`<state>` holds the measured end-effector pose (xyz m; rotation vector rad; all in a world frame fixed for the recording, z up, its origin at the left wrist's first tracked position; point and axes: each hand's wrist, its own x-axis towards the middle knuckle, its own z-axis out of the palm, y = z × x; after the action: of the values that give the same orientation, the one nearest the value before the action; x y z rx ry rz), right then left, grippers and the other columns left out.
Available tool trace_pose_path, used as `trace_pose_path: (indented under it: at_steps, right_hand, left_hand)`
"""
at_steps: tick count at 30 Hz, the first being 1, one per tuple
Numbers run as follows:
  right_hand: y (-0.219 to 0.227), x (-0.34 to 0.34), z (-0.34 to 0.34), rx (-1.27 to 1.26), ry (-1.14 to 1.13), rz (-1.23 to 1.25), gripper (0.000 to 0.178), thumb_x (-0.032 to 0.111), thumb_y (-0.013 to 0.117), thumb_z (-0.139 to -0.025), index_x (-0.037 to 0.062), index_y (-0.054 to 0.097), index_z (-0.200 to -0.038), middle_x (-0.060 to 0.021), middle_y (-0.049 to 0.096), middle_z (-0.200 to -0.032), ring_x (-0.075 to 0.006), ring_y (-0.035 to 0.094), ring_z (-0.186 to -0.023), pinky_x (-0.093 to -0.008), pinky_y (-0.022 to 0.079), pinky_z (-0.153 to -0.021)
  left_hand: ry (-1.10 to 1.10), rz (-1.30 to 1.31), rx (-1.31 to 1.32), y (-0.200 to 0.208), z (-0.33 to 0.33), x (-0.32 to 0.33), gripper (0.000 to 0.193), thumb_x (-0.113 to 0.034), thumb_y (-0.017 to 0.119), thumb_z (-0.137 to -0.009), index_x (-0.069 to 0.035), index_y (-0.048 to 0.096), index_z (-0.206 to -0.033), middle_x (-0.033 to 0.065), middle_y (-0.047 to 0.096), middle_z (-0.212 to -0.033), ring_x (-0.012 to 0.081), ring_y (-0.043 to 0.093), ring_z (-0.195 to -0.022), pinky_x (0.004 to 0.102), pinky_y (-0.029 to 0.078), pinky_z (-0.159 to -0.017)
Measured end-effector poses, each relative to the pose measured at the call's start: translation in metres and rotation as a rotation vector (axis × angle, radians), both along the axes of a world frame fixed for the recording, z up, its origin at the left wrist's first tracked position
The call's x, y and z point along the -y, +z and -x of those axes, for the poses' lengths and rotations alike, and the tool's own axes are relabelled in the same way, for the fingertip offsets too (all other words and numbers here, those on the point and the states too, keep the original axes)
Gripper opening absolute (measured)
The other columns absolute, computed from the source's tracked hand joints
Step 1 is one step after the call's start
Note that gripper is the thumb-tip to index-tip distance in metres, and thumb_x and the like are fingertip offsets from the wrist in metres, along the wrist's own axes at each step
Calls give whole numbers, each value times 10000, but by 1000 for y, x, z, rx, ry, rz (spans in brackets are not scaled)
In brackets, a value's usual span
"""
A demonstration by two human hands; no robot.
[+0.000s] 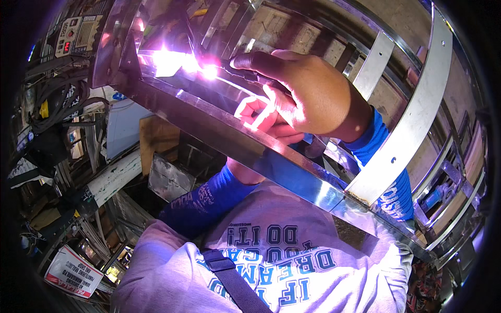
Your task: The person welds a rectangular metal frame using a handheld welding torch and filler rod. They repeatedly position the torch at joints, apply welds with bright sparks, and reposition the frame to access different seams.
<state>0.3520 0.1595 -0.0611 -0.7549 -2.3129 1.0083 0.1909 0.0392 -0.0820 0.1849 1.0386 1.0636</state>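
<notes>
A bright arc glows at the far left corner of a shiny metal frame (209, 122), and its glare washes out the joint there. My right hand (321, 96) is closed around a dark welding torch (240, 73), whose tip points left at the arc. Lower and nearer, my left hand (263, 116) pinches a thin filler rod (237, 87) that runs up toward the torch tip. The frame's near bar passes in front of my left hand and hides part of it. Blue sleeves cover both forearms.
A curved flat metal strip (417, 120) rises from the frame on the right, with a shorter strip (373, 65) behind it. A welding machine (78, 35) stands at the far left, above coiled dark cables (60, 99). A brown board (156, 138) and a paper sign (73, 271) lie below.
</notes>
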Motion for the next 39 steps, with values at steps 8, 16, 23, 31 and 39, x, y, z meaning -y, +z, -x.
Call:
trace_pose_path:
  at_steps: [8, 16, 23, 31, 39]
  right_hand:
    - [-7, 3, 1, -16, -42, 44, 499, 55, 660, -982, 58, 613, -1479, -244, 750, -1119, -409, 776, -837, -455, 630, -743]
    - [-8, 2, 0, -17, -53, -59, 523, 29, 653, -970, 70, 608, -1489, -257, 750, -1034, -426, 767, -852, -463, 629, -741]
    - [-10, 1, -3, -62, -19, -72, 535, 15, 673, -944, 54, 608, -1474, -262, 740, -1032, -467, 747, -859, -476, 625, -741]
    - [-6, -1, -2, -87, 25, -1, 583, -27, 660, -926, 90, 601, -1494, -262, 735, -1209, -440, 750, -1034, -485, 618, -868]
    - [-2, 2, -2, -46, -41, -38, 501, 25, 621, -999, 61, 601, -1499, -200, 784, -971, -324, 799, -753, -411, 650, -726]
  left_hand:
    - [58, -198, 95, -29, -4, 9, 298, -216, 628, -1132, -108, 486, -1371, 136, 726, -1153, 300, 799, -1030, 473, 693, -899]
    - [78, -243, 67, -34, 1, 11, 302, -221, 623, -1136, -96, 476, -1369, 160, 727, -1162, 312, 798, -1039, 476, 687, -909]
    - [41, -185, 73, -26, 4, 10, 303, -221, 616, -1140, -81, 467, -1363, 190, 727, -1193, 317, 798, -1044, 478, 685, -919]
    - [5, -23, 68, -18, 1, 8, 293, -219, 612, -1143, -75, 466, -1352, 210, 729, -1214, 316, 799, -1049, 477, 683, -927]
    - [62, -348, 213, -40, -3, 14, 192, -171, 637, -1125, -148, 544, -1292, 89, 689, -1199, 242, 779, -1069, 422, 688, -912]
